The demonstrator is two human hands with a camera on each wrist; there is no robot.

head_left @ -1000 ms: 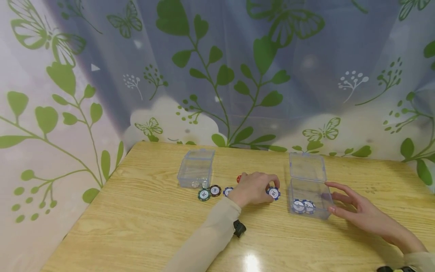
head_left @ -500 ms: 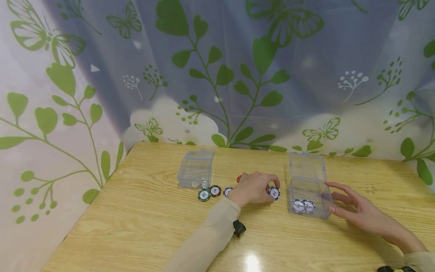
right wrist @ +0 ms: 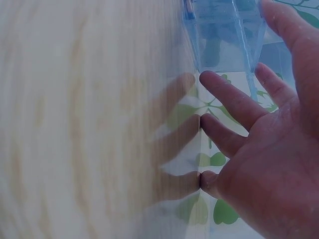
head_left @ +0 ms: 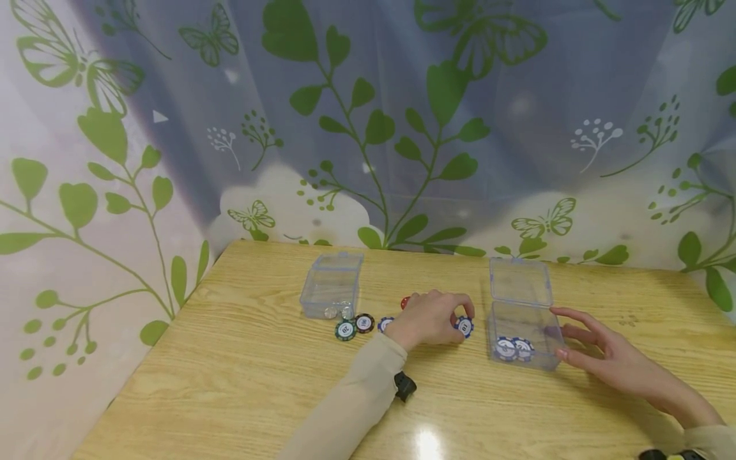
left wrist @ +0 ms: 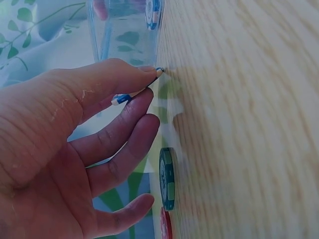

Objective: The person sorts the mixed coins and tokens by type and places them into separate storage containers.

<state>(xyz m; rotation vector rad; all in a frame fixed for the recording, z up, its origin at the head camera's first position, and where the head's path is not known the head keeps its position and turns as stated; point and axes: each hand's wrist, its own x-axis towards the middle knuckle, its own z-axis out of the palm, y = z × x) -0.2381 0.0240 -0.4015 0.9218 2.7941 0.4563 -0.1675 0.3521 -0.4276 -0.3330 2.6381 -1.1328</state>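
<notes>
My left hand point(head_left: 430, 321) pinches a blue-and-white poker chip point(head_left: 464, 327) between thumb and forefinger. In the left wrist view that chip point(left wrist: 121, 99) is tilted, its lower edge close to the table, while the other fingers are loosely bent. Just right of it stands a clear plastic box point(head_left: 543, 363), lid swung back, with two blue poker chips point(head_left: 506, 349) inside. My right hand point(head_left: 623, 365) is at the box's right side, thumb and forefinger right at its wall. The right wrist view shows these fingers point(right wrist: 232, 102) spread and relaxed, some tips on the table.
Another clear open box point(head_left: 329, 287) stands at the left, with clear round pieces point(head_left: 330, 312) at its front. Before it lie a green chip point(head_left: 345, 329) and a black chip point(head_left: 364, 322). A blue chip point(head_left: 386, 324) and a red chip point(head_left: 405, 302) are partly behind my left hand.
</notes>
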